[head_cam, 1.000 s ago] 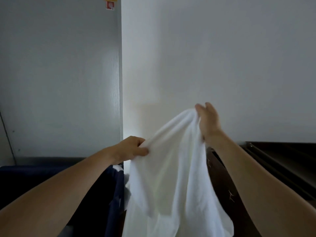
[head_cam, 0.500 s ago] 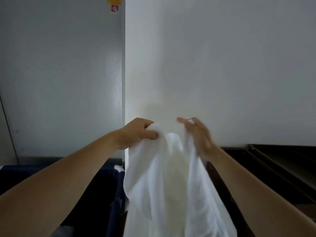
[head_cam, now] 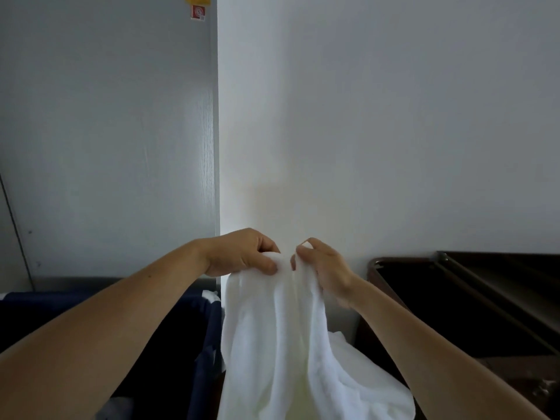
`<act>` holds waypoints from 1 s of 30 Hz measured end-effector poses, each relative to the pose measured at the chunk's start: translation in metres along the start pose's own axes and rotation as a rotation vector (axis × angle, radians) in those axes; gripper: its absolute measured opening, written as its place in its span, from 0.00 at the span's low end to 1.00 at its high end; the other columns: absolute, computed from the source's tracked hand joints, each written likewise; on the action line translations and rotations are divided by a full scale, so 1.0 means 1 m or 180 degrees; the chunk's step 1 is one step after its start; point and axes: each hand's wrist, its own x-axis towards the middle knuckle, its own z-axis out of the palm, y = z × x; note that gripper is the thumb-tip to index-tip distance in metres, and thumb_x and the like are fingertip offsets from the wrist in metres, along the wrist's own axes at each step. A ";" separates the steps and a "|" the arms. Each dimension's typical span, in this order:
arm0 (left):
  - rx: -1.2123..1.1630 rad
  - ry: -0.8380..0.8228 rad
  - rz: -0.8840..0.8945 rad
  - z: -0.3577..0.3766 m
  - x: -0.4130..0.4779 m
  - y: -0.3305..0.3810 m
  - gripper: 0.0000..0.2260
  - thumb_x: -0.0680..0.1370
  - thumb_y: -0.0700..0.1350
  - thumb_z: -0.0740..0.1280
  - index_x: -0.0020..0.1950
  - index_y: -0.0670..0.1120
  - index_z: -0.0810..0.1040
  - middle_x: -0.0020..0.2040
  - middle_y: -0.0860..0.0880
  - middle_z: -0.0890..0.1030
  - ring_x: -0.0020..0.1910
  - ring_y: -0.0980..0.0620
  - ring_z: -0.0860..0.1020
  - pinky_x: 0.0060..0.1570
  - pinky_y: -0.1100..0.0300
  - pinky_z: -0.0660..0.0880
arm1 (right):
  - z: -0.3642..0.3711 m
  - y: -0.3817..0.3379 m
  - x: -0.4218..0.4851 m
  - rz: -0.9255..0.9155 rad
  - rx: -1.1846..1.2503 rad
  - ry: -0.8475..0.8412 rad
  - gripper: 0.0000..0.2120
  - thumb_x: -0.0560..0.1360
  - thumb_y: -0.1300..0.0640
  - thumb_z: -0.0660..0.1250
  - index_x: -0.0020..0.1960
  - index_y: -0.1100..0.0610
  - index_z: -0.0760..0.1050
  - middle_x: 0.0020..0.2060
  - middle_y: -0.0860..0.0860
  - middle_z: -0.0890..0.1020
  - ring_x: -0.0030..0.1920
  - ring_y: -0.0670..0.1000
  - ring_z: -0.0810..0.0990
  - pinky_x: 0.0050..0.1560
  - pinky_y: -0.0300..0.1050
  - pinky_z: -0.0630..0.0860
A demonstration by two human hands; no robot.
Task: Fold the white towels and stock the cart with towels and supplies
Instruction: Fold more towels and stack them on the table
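Left hand (head_cam: 242, 256) and right hand (head_cam: 325, 272) are being used to pinch a limp white cloth towel (head_cam: 272, 344) at its top edge, folding apparently only being started, stocking not yet done.

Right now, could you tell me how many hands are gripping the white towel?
2. The left hand pinches the white towel at its top; the right hand pinches it close beside.
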 end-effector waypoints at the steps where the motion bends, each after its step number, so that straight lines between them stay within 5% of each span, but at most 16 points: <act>1: -0.0038 0.0091 -0.0081 -0.003 0.000 -0.005 0.04 0.76 0.35 0.70 0.50 0.39 0.83 0.47 0.42 0.85 0.45 0.47 0.83 0.48 0.54 0.82 | -0.006 0.002 0.002 0.0005 -0.0062 0.0065 0.11 0.79 0.54 0.62 0.40 0.58 0.74 0.38 0.52 0.80 0.37 0.49 0.76 0.38 0.41 0.72; 6: -0.0603 0.0268 -0.0235 0.002 0.004 -0.013 0.04 0.76 0.34 0.70 0.50 0.38 0.82 0.47 0.39 0.84 0.43 0.45 0.83 0.44 0.55 0.82 | -0.005 0.014 0.003 0.0071 0.0227 -0.0096 0.11 0.80 0.55 0.62 0.49 0.61 0.79 0.51 0.52 0.85 0.50 0.52 0.82 0.54 0.48 0.77; 10: -0.0513 0.0247 -0.0105 0.006 0.010 -0.007 0.04 0.76 0.35 0.70 0.50 0.39 0.83 0.45 0.42 0.84 0.42 0.48 0.83 0.41 0.58 0.80 | 0.012 0.021 0.002 0.0236 0.0295 -0.0223 0.08 0.74 0.51 0.65 0.39 0.55 0.72 0.36 0.51 0.76 0.38 0.49 0.75 0.43 0.45 0.72; 15: -0.0591 0.0446 -0.0179 -0.004 0.007 -0.023 0.09 0.76 0.39 0.72 0.40 0.36 0.77 0.33 0.42 0.72 0.30 0.51 0.70 0.36 0.59 0.70 | -0.011 0.011 0.016 -0.0064 0.0157 0.1064 0.10 0.77 0.58 0.64 0.38 0.54 0.66 0.34 0.51 0.68 0.36 0.50 0.68 0.39 0.45 0.65; 17: -0.1064 0.0644 0.0027 0.003 0.010 -0.026 0.07 0.78 0.41 0.70 0.42 0.40 0.79 0.37 0.44 0.78 0.35 0.51 0.75 0.41 0.56 0.74 | -0.017 0.007 0.021 -0.0134 0.0164 0.1226 0.09 0.74 0.52 0.64 0.39 0.54 0.67 0.35 0.52 0.68 0.37 0.50 0.68 0.41 0.47 0.66; 20: -0.2048 0.0966 0.0228 0.016 0.020 -0.025 0.11 0.81 0.43 0.65 0.59 0.38 0.79 0.52 0.43 0.83 0.50 0.47 0.81 0.57 0.48 0.77 | -0.016 0.007 0.027 -0.0201 -0.0209 0.1182 0.11 0.77 0.53 0.66 0.39 0.57 0.69 0.36 0.50 0.73 0.38 0.50 0.71 0.40 0.46 0.68; 23: -0.1997 0.1452 -0.0011 0.022 0.032 -0.026 0.11 0.81 0.44 0.65 0.54 0.36 0.79 0.47 0.42 0.83 0.45 0.44 0.81 0.51 0.46 0.79 | -0.020 0.008 0.029 -0.0436 -0.0872 0.1749 0.09 0.78 0.51 0.67 0.45 0.56 0.75 0.48 0.49 0.77 0.45 0.50 0.76 0.46 0.44 0.70; 26: -0.1492 0.1953 -0.0256 0.035 0.044 -0.025 0.12 0.80 0.45 0.67 0.42 0.38 0.77 0.38 0.43 0.73 0.38 0.45 0.71 0.39 0.50 0.69 | -0.013 0.001 0.025 -0.0504 -0.1107 0.1983 0.11 0.76 0.49 0.71 0.38 0.52 0.76 0.35 0.47 0.79 0.37 0.49 0.77 0.41 0.44 0.71; 30: -0.0845 0.1933 0.0033 0.063 0.050 -0.016 0.18 0.82 0.46 0.60 0.41 0.33 0.74 0.35 0.43 0.71 0.35 0.49 0.68 0.37 0.53 0.66 | 0.015 0.001 0.020 -0.0204 -0.1328 0.1368 0.21 0.75 0.51 0.68 0.26 0.56 0.70 0.22 0.48 0.71 0.27 0.49 0.69 0.32 0.45 0.69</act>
